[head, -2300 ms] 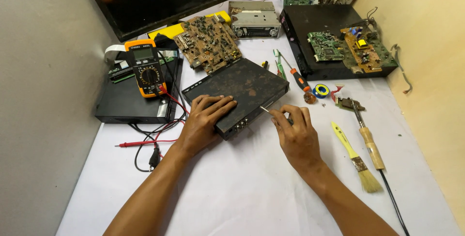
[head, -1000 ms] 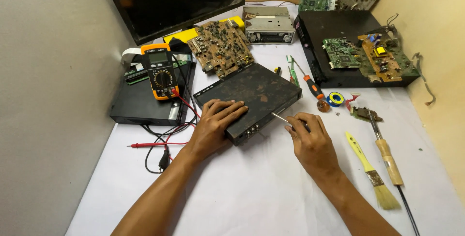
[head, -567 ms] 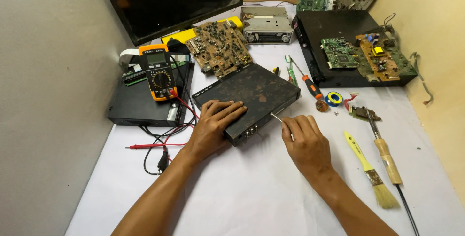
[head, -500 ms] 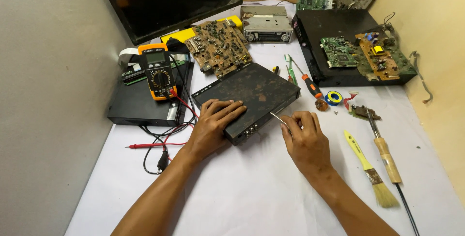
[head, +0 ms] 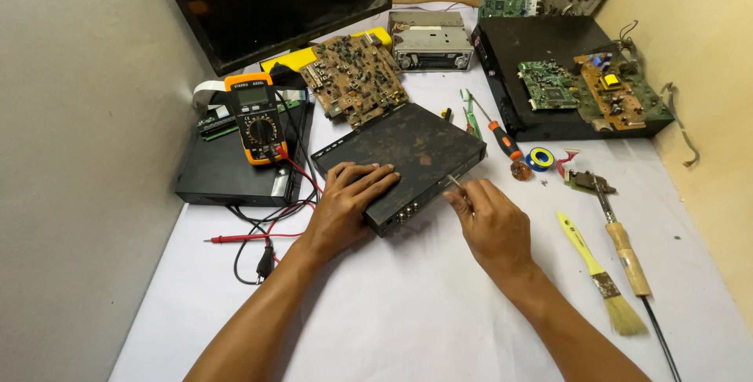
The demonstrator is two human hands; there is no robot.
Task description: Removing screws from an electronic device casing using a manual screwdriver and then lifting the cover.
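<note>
left hand (head: 351, 199): flat, palm down, fingers spread on the top panel of the black box (head: 408, 154), near its front left corner; grips nothing, just presses
right hand (head: 492, 221): fingers pinched shut around a thin metal tool (head: 454, 182), tip touching the box's front right edge
black box: worn, dusty flat metal case, set at an angle mid-table, row of sockets on the face toward the person
table (head: 408, 303): white sheet cover
left of box: orange multimeter (head: 255, 118) lying on a second flat black unit (head: 231, 166), red and black leads trailing to a red probe (head: 251, 236) on the sheet
behind box: brown circuit board (head: 357, 78), touching or just behind the box's rear edge; grey car stereo chassis (head: 431, 39) further back
right of box: orange-handled screwdriver (head: 502, 140), blue tape roll (head: 540, 159), soldering iron (head: 620, 234) with wooden handle, yellow-handled brush (head: 600, 272)
far right: open black chassis (head: 549, 76) with 2 boards lying in it, 1 green, 1 brown
</note>
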